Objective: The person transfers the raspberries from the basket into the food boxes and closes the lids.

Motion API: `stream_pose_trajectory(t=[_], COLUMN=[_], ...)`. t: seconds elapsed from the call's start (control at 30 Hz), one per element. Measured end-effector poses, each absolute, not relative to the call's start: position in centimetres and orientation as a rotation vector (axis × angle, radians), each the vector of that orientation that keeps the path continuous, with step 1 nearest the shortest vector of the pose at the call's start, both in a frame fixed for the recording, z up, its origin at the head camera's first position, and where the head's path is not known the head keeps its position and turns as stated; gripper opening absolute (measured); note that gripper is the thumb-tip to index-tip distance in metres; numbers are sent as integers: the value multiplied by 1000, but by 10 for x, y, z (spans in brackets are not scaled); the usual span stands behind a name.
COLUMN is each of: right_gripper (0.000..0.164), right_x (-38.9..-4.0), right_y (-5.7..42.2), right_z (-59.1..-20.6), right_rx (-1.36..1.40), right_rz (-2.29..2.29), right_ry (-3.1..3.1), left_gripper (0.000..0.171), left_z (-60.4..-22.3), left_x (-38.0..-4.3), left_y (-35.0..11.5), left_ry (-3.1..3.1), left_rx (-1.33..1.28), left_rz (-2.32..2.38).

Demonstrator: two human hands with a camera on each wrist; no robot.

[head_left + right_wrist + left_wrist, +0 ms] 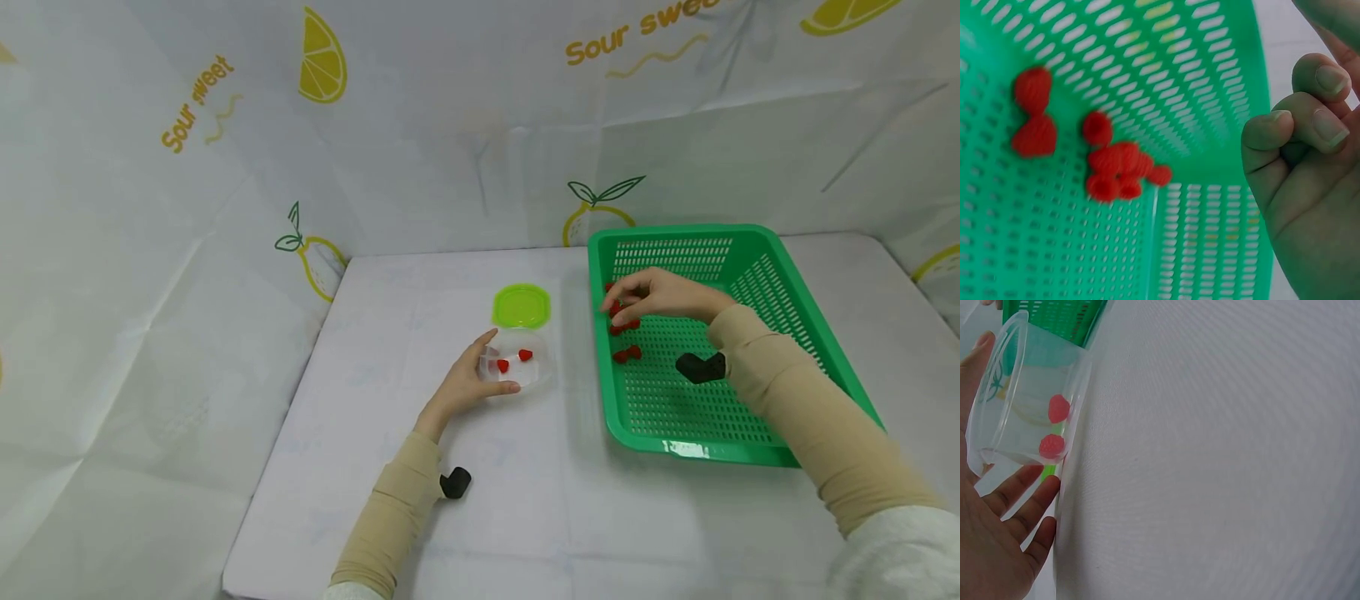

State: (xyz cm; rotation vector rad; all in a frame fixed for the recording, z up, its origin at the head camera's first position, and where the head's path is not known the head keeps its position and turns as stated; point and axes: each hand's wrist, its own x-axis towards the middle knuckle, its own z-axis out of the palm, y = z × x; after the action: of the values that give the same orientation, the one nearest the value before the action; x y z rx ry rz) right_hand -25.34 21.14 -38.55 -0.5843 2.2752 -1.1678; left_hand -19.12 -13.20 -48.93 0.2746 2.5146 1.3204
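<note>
In the head view my left hand [467, 385] holds a clear plastic tub [536, 377], thumb on the near side and fingers on the far side. Two red raspberries lie in its bottom, a front one [1052, 445] and another [1059, 409] in the left wrist view. My right hand [663, 296] is over the left side of a green basket [738, 454], thumb and forefinger apart. Below its fingertips lies a cluster of several raspberries [1113, 159]. A separate pair of raspberries [1034, 134] sits nearby on the basket floor. Nothing shows in the right hand's visible curled fingers.
A bright green lid [521, 306] lies flat just behind the tub. The basket stands at the right of the white-covered table [360, 333]. Behind rises a white cloth [450, 150] printed with lemons.
</note>
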Motion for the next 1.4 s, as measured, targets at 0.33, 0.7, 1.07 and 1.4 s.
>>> stream_pose_trajectory(t=[0.33, 0.7, 1.07, 1.4], right_gripper=[41, 37, 34, 34], right_x=[-259, -261, -263, -264], right_y=[234, 246, 246, 245], right_z=[-403, -422, -436, -445], right_rx=[-562, -554, -540, -535], right_rz=[-1087, -999, -954, -864], right_ry=[2297, 2280, 2241, 2264], left_gripper=[98, 99, 98, 97], left_z=[-490, -489, -485, -487], left_x=[-190, -191, -194, -191], left_y=[-131, -130, -133, -132], left_ry=[2507, 2520, 2525, 2506], left_rx=[265, 293, 288, 286], left_rz=[1327, 1317, 1314, 1331])
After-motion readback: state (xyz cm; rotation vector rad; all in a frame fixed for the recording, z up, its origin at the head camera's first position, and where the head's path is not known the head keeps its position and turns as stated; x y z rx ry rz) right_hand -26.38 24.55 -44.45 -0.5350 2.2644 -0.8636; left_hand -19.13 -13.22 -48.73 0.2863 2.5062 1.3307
